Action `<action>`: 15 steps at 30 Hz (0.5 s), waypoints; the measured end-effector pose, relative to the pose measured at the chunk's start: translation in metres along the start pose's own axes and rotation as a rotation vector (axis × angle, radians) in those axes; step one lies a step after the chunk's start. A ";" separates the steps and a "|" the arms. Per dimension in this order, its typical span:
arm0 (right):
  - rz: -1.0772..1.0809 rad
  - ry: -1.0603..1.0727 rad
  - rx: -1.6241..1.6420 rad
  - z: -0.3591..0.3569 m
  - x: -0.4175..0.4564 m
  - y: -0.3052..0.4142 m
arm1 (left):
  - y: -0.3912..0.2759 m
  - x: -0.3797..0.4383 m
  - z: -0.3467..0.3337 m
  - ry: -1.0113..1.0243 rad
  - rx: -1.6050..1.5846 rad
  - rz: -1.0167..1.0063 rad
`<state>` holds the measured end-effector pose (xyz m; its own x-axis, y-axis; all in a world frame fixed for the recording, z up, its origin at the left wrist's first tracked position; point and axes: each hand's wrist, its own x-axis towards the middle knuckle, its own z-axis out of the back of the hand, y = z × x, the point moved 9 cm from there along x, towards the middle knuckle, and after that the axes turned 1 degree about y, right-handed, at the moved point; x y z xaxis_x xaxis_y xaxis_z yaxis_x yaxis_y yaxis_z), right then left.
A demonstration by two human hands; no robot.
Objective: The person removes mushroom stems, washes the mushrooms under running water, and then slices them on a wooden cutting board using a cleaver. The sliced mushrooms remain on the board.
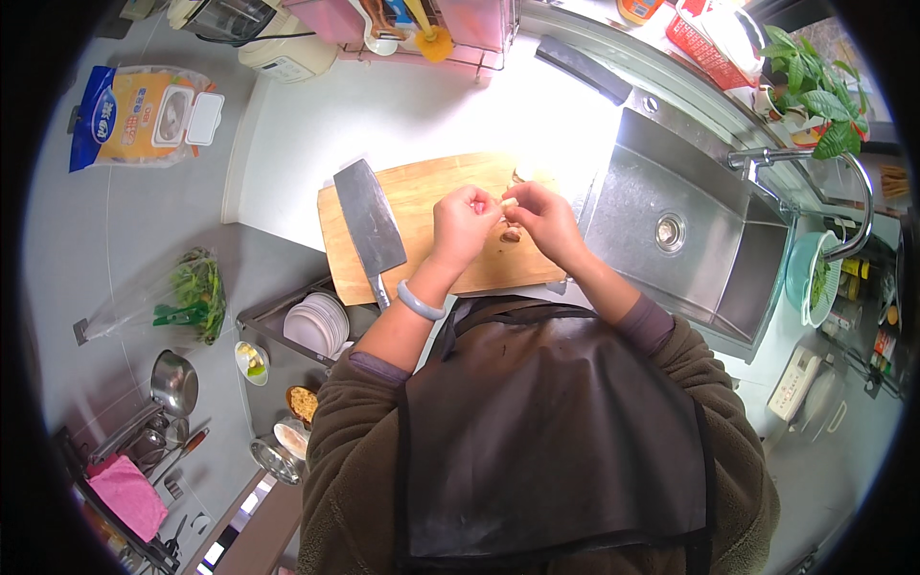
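Note:
Both of my hands meet above the right part of a wooden cutting board (pixel 424 176). My left hand (pixel 466 219) has its fingers curled, with something small and pinkish between them. Close against it, my right hand (pixel 544 219) pinches a small pale piece, apparently a garlic clove (pixel 509 203), between thumb and fingers. Unpeeled cloves (pixel 511 235) with brownish skin lie on the board just below the fingertips, and more pale pieces are near its top right corner. A cleaver (pixel 370 219) lies flat across the board's left side, its handle pointing towards me.
To the right is a steel sink (pixel 661 215) with a curved faucet (pixel 859 194). A green strainer basket (pixel 816 280) stands beyond it. White plates (pixel 316 323) fill a rack at lower left. Small bowls of food (pixel 251 361) stand beside it. A wire rack (pixel 496 57) is at the back.

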<state>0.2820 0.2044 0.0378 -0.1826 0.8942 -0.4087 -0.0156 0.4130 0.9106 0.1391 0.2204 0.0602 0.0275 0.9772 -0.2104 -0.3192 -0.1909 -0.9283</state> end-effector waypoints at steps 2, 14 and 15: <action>-0.011 0.025 0.115 0.001 0.003 -0.006 | 0.016 0.000 -0.002 0.032 -0.248 0.257; -0.039 -0.320 -0.262 0.064 0.024 -0.044 | 0.082 -0.007 0.018 0.042 -0.755 0.491; -0.041 -0.346 -0.315 0.070 0.026 -0.046 | 0.089 -0.007 0.023 0.018 -0.795 0.481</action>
<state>0.3465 0.2203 -0.0188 0.1623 0.9053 -0.3926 -0.3231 0.4247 0.8457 0.0891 0.1986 -0.0137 0.0776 0.7760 -0.6259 0.4429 -0.5893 -0.6757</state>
